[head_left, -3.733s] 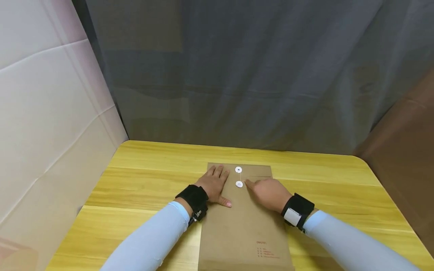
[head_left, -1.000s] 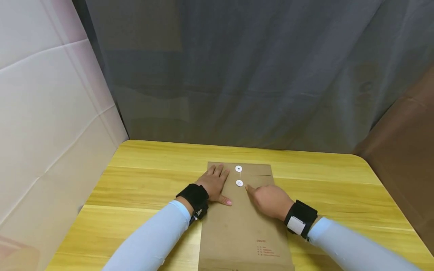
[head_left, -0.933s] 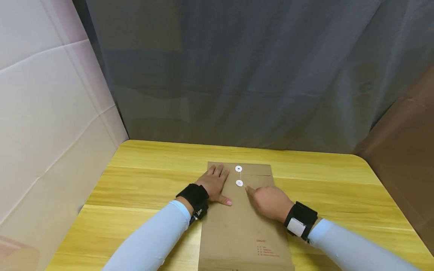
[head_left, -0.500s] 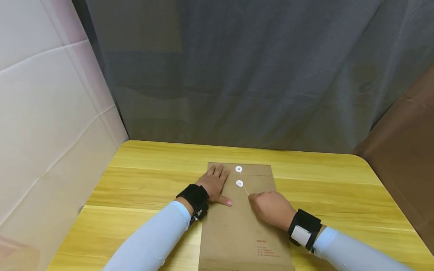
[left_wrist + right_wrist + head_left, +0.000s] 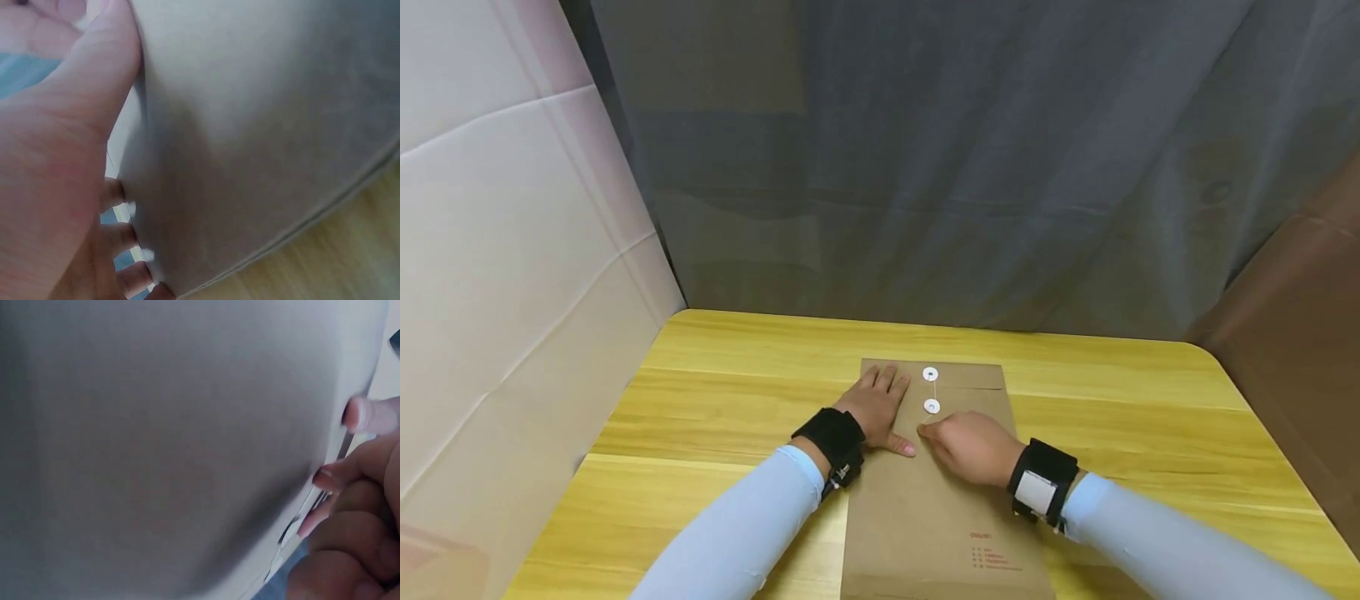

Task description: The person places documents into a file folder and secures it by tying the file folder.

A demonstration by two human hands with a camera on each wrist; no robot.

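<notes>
A brown paper envelope (image 5: 940, 517) with red print lies lengthwise on the yellow wooden table (image 5: 700, 400). Its flap end carries an upper white disc (image 5: 930, 374) and a lower white disc (image 5: 932, 407), joined by a thin string. My left hand (image 5: 876, 408) presses flat on the envelope left of the discs, its fingers straight. My right hand (image 5: 929, 432) sits just below the lower disc, fingers curled, pinching the barely visible string. The left wrist view shows my palm (image 5: 56, 187) on the paper (image 5: 262, 125). The right wrist view shows curled fingers (image 5: 350, 481) over the paper (image 5: 156, 437).
A grey curtain (image 5: 925, 167) hangs behind the table's far edge. A white panel (image 5: 497, 250) closes the left side and a brown panel (image 5: 1292, 333) the right. Bare tabletop lies on both sides of the envelope.
My right hand pulled the string back towards me, then swung left to a spot just below the lower disc. The left hand and the envelope have stayed put.
</notes>
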